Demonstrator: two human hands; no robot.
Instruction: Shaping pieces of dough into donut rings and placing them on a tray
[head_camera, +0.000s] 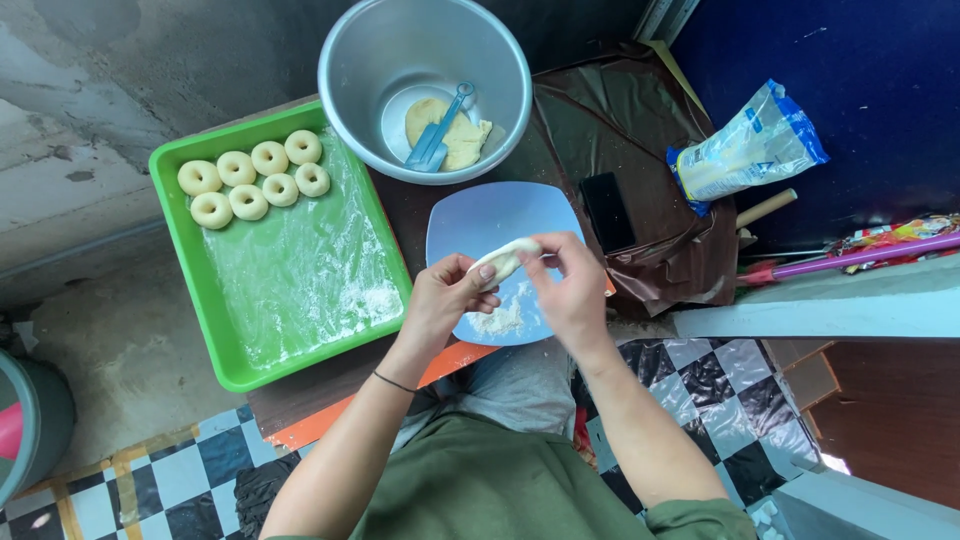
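I hold a short roll of dough between both hands, above the pale blue plate at the centre of the worktop. My left hand pinches the 8 o'clock end of the roll between thumb and fingers. My right hand pinches the 2 o'clock end, fingertips curled over the top. Neither hand is spread and the palms are not pressed together; each grips one end.

The long axis of the roll runs from about 8 o'clock to 2 o'clock, slightly raised at the right end. The roll lies between the hands, touching both, so neither hand is nearer. It does not appear to touch the plate, though the gap below it cannot be judged with certainty.

A patch of loose flour lies on the plate at 6 o'clock from the roll, directly under my hands.

At 9 o'clock from the hands sits a green tray lined with floured plastic film. Seven ring-shaped dough pieces rest in its far corner, at about 10 o'clock from the hands, in two rows and close together.

At 12 o'clock stands a metal bowl holding a remaining lump of dough and a blue scraper laid on it.

At 2 o'clock, well apart, lies a clear bag with blue edges. A black rectangular object lies just beside the plate at 1 o'clock.
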